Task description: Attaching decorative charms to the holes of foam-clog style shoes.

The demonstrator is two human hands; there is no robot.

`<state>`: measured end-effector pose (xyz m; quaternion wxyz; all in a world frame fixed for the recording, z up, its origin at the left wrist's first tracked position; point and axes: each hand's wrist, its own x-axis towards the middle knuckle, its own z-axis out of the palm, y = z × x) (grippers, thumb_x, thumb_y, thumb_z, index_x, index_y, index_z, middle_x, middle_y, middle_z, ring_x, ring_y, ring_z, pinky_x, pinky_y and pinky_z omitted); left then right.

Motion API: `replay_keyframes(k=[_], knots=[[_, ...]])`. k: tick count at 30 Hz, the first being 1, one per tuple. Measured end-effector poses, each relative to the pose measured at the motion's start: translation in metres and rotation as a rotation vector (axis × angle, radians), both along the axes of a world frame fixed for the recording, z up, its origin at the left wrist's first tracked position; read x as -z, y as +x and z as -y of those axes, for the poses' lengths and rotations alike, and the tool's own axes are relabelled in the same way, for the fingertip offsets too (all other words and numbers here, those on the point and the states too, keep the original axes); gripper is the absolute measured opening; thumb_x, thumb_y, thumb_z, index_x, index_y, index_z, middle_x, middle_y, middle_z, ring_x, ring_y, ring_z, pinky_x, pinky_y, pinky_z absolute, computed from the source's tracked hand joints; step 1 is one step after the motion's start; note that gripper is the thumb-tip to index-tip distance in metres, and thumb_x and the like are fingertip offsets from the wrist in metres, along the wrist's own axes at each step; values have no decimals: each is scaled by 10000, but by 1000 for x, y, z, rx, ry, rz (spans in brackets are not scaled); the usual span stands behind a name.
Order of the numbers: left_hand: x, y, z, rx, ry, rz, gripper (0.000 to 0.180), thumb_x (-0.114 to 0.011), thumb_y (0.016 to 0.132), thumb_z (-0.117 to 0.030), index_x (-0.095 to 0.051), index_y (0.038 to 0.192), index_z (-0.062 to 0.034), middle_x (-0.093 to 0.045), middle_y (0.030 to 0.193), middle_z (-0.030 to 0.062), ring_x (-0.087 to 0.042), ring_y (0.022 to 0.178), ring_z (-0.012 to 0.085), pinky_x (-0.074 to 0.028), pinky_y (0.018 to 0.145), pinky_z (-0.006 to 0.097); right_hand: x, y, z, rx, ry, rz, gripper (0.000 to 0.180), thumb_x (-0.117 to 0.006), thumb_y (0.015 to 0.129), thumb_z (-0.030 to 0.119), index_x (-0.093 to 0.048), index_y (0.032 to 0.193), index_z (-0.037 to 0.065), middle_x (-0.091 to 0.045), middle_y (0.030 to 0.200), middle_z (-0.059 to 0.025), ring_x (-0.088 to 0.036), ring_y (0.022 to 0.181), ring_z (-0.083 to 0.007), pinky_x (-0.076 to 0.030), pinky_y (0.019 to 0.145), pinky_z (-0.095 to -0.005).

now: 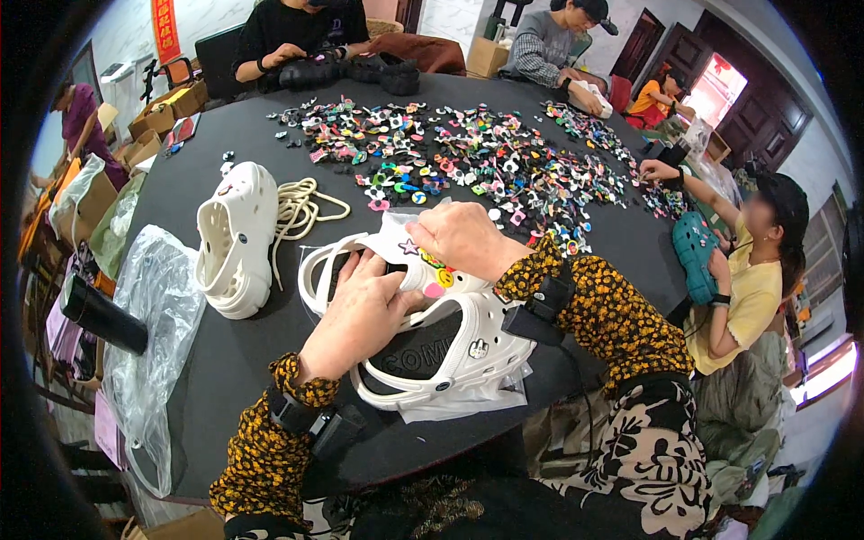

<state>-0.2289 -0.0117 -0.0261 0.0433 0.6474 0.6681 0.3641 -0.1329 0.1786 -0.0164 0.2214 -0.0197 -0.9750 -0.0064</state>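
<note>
A white clog (397, 247) with holes lies under both hands, with a star, a smiley and other coloured charms on its upper. My left hand (364, 310) reaches into its opening and holds it by the upper. Above the charms my right hand (466, 241) is closed, its fingers curled against the upper; what they pinch, if anything, is hidden. Nearer me a second white clog (490, 346) with a dark insole and a small charm rests on a clear plastic bag (477, 405). A third white clog (236, 236) stands at the left.
Many loose coloured charms (486, 153) cover the table's far middle. Cream cord (301, 205) lies beside the left clog. A clear bag (153, 333) and black cylinder (103, 310) are at the left edge. A person at right holds a teal clog (695, 256); others sit across.
</note>
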Motion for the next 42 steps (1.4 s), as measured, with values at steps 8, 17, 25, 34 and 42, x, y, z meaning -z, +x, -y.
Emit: replay_keyframes(k=[8,17,25,34,42], knots=[[6,1,-2,-19,26,-42,270,-649,841,-239,-639,762,19,-565,995,201,-516,1070,375,-348,1019,535,-1,2,3,-153,299,-214,175,-649,792,172,-562,664,90,-559,625,-53,-583,584,-223,-471,514,-349],[2,-3,-10,-21,-62,62,230,-618,860,-223,-649,799,-4,-590,939,198,-527,1009,393,-398,917,485,-27,2,21,-215,285,-308,125,-651,746,167,-554,711,97,-499,628,-34,-545,586,-213,-450,515,-346],[-5,-4,-5,3,-105,23,216,-615,861,-235,-691,947,-53,-609,1013,153,-514,1059,343,-369,957,456,-28,53,-33,312,119,-53,278,-519,903,247,-613,711,70,-620,669,-122,-646,654,-301,-518,589,-411],[-4,-4,-5,4,-88,6,234,-616,862,-259,-687,936,-48,-603,995,151,-513,1056,336,-368,958,445,-9,84,-44,379,-147,145,407,-481,940,331,-610,749,-5,-615,758,-221,-604,751,-393,-462,683,-474],[4,-5,-4,-53,-91,-15,200,-646,842,-202,-681,961,-46,-569,975,167,-506,1058,363,-359,971,473,-47,42,-20,101,-463,60,260,-550,905,226,-645,881,-15,-646,821,-179,-635,784,-319,-489,706,-385]])
